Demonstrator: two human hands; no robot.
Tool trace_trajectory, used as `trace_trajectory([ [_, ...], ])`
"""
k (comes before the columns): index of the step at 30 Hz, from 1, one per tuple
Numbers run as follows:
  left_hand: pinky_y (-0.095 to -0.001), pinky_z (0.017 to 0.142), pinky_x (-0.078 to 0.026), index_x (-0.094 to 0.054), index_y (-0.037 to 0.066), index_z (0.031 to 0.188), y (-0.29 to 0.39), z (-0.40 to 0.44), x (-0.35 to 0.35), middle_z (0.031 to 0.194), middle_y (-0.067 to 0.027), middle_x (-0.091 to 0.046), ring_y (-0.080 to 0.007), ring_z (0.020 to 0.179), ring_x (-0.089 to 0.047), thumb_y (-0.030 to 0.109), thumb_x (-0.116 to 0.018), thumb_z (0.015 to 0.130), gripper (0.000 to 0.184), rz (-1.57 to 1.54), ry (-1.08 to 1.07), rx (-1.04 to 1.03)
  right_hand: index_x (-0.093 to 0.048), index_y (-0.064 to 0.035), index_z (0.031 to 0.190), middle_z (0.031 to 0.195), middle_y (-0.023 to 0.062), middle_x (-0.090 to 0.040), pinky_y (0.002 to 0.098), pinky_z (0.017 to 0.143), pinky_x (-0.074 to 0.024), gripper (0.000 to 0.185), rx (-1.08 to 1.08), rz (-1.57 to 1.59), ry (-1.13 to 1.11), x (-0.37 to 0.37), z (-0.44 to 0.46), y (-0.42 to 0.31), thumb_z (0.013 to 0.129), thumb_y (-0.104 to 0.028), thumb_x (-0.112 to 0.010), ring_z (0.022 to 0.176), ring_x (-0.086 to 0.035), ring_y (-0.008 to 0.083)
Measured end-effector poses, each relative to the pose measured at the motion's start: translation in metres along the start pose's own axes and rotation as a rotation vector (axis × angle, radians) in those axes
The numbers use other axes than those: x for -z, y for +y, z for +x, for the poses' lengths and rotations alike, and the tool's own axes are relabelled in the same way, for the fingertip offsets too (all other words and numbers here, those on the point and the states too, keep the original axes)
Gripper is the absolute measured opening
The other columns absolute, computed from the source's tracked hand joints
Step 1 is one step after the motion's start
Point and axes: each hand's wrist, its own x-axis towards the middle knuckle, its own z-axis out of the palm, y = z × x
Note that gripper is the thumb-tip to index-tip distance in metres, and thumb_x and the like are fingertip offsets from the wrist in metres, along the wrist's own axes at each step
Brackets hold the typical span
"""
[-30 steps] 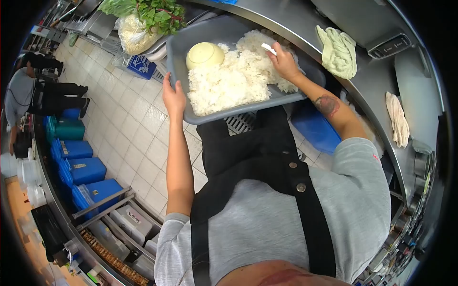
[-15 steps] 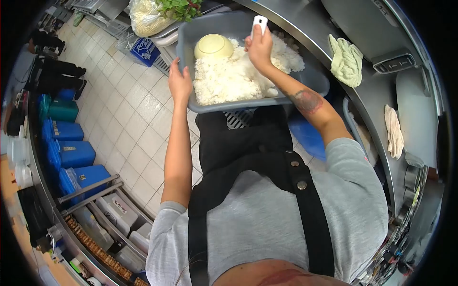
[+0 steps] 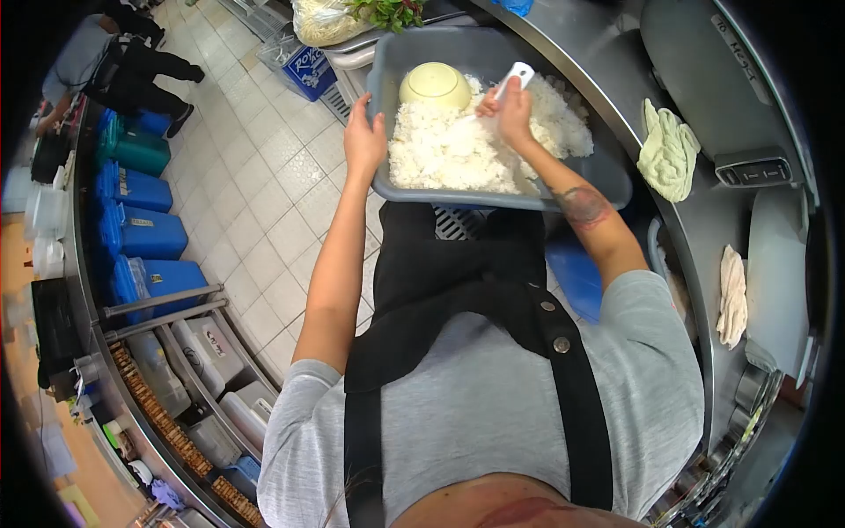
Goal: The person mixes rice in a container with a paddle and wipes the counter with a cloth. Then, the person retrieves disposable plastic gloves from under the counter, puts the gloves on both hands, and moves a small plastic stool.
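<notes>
A grey plastic tub [image 3: 502, 202] holds a large heap of white cooked rice [image 3: 449, 158]. My right hand [image 3: 513, 114] is closed around the upright white handle of a utensil [image 3: 519, 75] with a hole in its end; its lower part is lost in the rice and blur. At the tub's left rim, my left hand [image 3: 363, 141] has its fingers stretched out, thumb apart, touching the edge. A pale yellow bowl [image 3: 436, 85] lies upside down on the rice at the far left of the tub.
Steel counter [image 3: 695, 229] curves along the right, with a green cloth [image 3: 669, 150] and a beige cloth [image 3: 732, 299]. Leafy greens [image 3: 387, 12] and a bag of noodle-like food [image 3: 326, 22] sit beyond the tub. Blue bins [image 3: 150, 229] and another person [image 3: 132, 66] are at left.
My view has shifted, so the tub and hands appear farther right. My right hand's utensil handle now tilts more to the right. My left hand stays at the rim.
</notes>
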Motion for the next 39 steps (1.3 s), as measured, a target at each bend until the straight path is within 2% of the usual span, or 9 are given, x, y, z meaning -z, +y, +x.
trace_trajectory([
  [5,-0.0411,0.092,-0.043,-0.048,0.004,0.127,0.007,-0.003,0.001,0.12,-0.0232,-0.056,-0.0386,0.11,-0.055,0.012,-0.054,0.087,0.041,0.005,-0.028,0.033,-0.042,-0.0032,0.077,0.054,0.0013,-0.041,0.0268,0.046,-0.0416,0.043,-0.055,-0.252,-0.159,-0.02,0.004,-0.037,0.099,-0.04,-0.042,0.046,-0.043,0.0106],
  [9,-0.0406,0.093,-0.043,-0.047,0.007,0.129,0.002,0.0,-0.001,0.121,-0.0238,-0.057,-0.0385,0.111,-0.055,0.015,-0.054,0.088,0.042,0.059,-0.027,0.042,-0.043,-0.004,0.082,0.054,0.0003,-0.043,0.0265,0.046,-0.0418,0.035,0.275,-0.446,-0.176,-0.046,0.013,-0.099,0.099,-0.034,-0.044,0.047,-0.044,0.0099],
  [12,-0.0402,0.092,-0.044,-0.047,0.008,0.13,0.001,0.002,-0.001,0.121,-0.0236,-0.057,-0.0388,0.111,-0.056,0.015,-0.053,0.088,0.043,0.037,-0.054,0.046,-0.042,-0.0056,0.082,0.055,0.0008,-0.042,0.0281,0.046,-0.0413,0.034,0.302,-0.058,-0.273,-0.054,0.002,-0.132,0.101,-0.035,-0.038,0.046,-0.043,0.0111],
  [18,-0.0418,0.09,-0.044,-0.048,0.003,0.126,0.0,0.0,-0.001,0.119,-0.0226,-0.057,-0.0386,0.108,-0.056,0.012,-0.054,0.086,0.041,0.021,-0.018,-0.007,-0.044,-0.0041,0.081,0.054,-0.001,-0.042,0.0272,0.043,-0.0403,0.039,-0.147,-0.083,-0.115,0.035,-0.055,-0.05,0.099,-0.038,-0.041,0.045,-0.043,0.0096],
  [21,-0.0421,0.089,-0.045,-0.049,0.003,0.125,0.004,-0.001,0.0,0.117,-0.0229,-0.058,-0.0385,0.107,-0.056,0.012,-0.054,0.086,0.04,0.017,-0.034,0.049,-0.043,-0.0039,0.083,0.055,-0.0008,-0.041,0.0268,0.042,-0.0388,0.038,-0.272,-0.544,-0.229,0.041,-0.037,-0.091,0.099,-0.038,-0.041,0.044,-0.041,0.0092],
  [31,-0.0419,0.088,-0.045,-0.048,0.004,0.126,0.003,0.001,-0.001,0.118,-0.0228,-0.057,-0.039,0.104,-0.058,0.014,-0.055,0.087,0.041,0.041,-0.038,0.033,-0.041,-0.0039,0.074,0.049,-0.0005,-0.036,0.0304,0.042,-0.0394,0.055,0.283,-0.172,-0.283,-0.045,-0.019,-0.075,0.097,-0.053,-0.034,0.04,-0.037,0.0118],
  [34,-0.0414,0.09,-0.045,-0.048,0.003,0.126,0.007,-0.001,0.001,0.119,-0.0228,-0.057,-0.0386,0.106,-0.057,0.013,-0.055,0.087,0.041,0.008,-0.044,0.041,-0.041,-0.0051,0.075,0.054,0.0006,-0.04,0.0282,0.043,-0.0396,0.051,-0.269,-0.086,-0.073,-0.002,-0.043,-0.035,0.097,-0.051,-0.039,0.044,-0.04,0.0115],
  [36,-0.0402,0.089,-0.046,-0.048,0.006,0.127,-0.004,0.002,-0.003,0.115,-0.0231,-0.06,-0.0374,0.106,-0.059,0.016,-0.055,0.088,0.041,0.038,-0.023,0.034,-0.043,-0.0072,0.08,0.054,-0.0014,-0.039,0.0267,0.043,-0.0374,0.044,-0.293,-0.088,0.056,0.034,-0.041,-0.052,0.098,-0.047,-0.041,0.044,-0.039,0.0101],
  [39,-0.041,0.086,-0.047,-0.049,0.008,0.126,-0.003,0.001,-0.004,0.11,-0.0234,-0.062,-0.0375,0.102,-0.061,0.017,-0.055,0.088,0.04,0.104,0.006,0.003,-0.044,-0.0083,0.083,0.055,-0.0016,-0.038,0.0261,0.043,-0.0369,0.038,-0.332,-0.447,-0.196,0.053,-0.041,-0.071,0.098,-0.044,-0.042,0.044,-0.038,0.0089],
])
